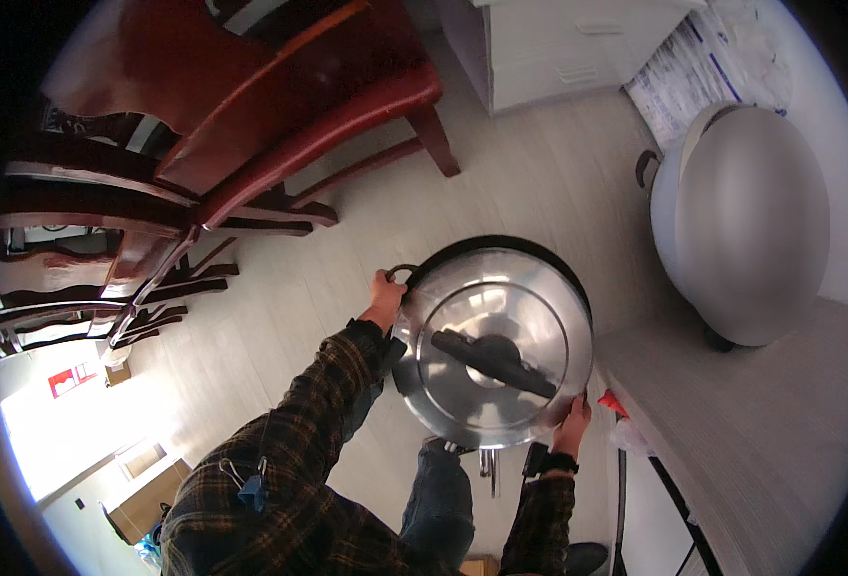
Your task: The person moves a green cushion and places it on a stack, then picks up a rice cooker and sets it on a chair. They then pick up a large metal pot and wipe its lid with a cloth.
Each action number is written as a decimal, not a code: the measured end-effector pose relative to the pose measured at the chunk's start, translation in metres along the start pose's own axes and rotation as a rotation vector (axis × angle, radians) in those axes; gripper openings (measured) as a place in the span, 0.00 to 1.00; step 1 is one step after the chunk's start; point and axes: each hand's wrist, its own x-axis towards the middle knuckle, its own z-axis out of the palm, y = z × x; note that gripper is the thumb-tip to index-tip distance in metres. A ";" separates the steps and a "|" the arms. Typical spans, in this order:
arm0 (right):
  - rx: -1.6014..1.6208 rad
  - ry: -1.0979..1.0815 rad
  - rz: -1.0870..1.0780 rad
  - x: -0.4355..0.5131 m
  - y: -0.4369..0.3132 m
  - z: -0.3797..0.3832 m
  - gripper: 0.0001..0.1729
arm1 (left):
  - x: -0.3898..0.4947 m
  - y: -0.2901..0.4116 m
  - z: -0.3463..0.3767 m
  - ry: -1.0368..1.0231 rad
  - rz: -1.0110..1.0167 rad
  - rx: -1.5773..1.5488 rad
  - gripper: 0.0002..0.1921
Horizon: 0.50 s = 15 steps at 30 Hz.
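A large round metal pan with a dark rim, covered by a shiny metal lid (496, 302), is held out in front of my body above the floor. A black bar-shaped handle (494, 363) crosses the middle of the lid. My left hand (386, 299) grips the loop handle (401, 271) at the pan's upper left side. At the lower right edge, my right hand (574, 426) is closed on the pan's side; the handle there is hidden. Both wrists wear black bands. Part of the pan's dark wall shows beyond the lid's far edge.
Dark red wooden chairs (388, 93) stand at the left. A white drawer cabinet (561, 43) is at the top. At right, a large round vessel with side handles (665, 209), partly blurred, rests on a grey surface (741, 403). Cardboard boxes (150, 497) lie lower left.
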 end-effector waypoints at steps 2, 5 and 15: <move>0.007 0.041 -0.008 -0.013 -0.008 0.004 0.20 | -0.004 0.007 -0.002 0.017 0.047 0.129 0.17; 0.048 -0.001 -0.047 -0.039 -0.017 0.000 0.22 | -0.020 0.022 -0.009 0.042 0.016 0.037 0.15; -0.003 0.123 -0.201 -0.154 -0.074 -0.001 0.23 | -0.095 0.103 -0.078 0.037 0.191 0.086 0.16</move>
